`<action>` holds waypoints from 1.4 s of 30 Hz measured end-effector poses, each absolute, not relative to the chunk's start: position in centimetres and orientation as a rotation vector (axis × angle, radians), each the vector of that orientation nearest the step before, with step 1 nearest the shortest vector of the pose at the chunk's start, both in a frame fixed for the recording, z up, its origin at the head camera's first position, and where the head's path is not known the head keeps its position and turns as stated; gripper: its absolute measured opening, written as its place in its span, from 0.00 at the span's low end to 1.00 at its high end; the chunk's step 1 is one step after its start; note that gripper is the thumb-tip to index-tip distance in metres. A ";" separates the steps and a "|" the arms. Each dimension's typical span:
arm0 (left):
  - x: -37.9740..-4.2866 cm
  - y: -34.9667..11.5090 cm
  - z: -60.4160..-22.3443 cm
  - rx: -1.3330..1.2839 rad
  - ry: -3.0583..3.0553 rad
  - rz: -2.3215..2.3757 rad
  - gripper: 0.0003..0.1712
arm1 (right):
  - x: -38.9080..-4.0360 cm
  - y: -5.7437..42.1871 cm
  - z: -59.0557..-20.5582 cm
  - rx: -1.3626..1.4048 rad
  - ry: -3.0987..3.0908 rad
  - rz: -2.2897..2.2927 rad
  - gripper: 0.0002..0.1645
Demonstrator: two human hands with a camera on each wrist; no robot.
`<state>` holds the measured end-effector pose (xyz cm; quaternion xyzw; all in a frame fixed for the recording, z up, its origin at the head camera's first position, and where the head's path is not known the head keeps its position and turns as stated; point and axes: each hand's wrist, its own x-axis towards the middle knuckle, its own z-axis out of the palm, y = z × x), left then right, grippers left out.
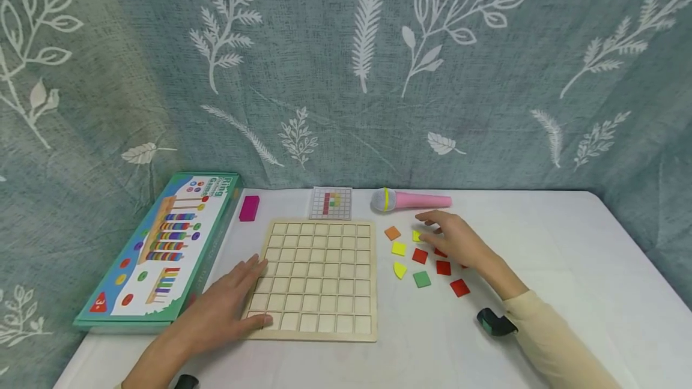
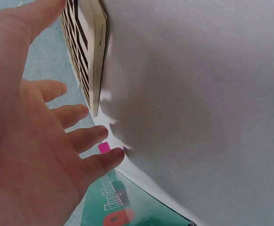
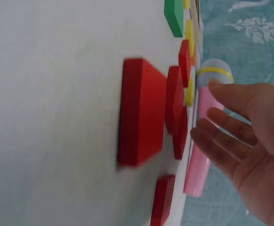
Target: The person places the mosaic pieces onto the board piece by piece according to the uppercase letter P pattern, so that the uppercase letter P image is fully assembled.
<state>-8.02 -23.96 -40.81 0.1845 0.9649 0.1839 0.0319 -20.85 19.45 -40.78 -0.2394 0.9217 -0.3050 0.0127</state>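
Note:
A wooden grid board [image 1: 319, 286] lies flat on the white table. My left hand [image 1: 220, 305] rests at the board's left edge, its thumb over the lower left corner and its fingers spread. To the right of the board lie small square tiles: several red ones [image 1: 460, 287], a green one [image 1: 422, 279], an orange one [image 1: 392, 233] and yellow ones [image 1: 398, 248], plus a yellow piece with a rounded side [image 1: 399, 269]. Above the upper tiles hovers my right hand [image 1: 456, 239], fingers loosely bent and holding nothing; it partly hides a yellow tile and some red ones.
Behind the board lies a pattern card [image 1: 331, 203] with coloured squares. A pink toy microphone [image 1: 421, 200] lies behind the tiles. At the left are a magenta block [image 1: 249, 208] and a large green game box [image 1: 186, 245]. A patterned curtain [image 1: 335, 77] hangs along the table's back edge.

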 end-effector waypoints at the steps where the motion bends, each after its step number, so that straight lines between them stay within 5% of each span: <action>1: -8.0 -24.0 -40.9 0.565 2.964 0.563 0.56 | -20.9 19.3 -40.9 -0.752 2.866 -0.953 0.23; 26: -8.6 -23.9 -40.6 0.633 2.832 0.588 0.60 | -21.9 17.7 -40.7 -0.736 2.815 -0.923 0.21; 42: -8.4 -24.3 -40.7 0.590 2.827 0.568 0.63 | -22.2 14.6 -40.1 -1.001 2.786 -1.063 0.15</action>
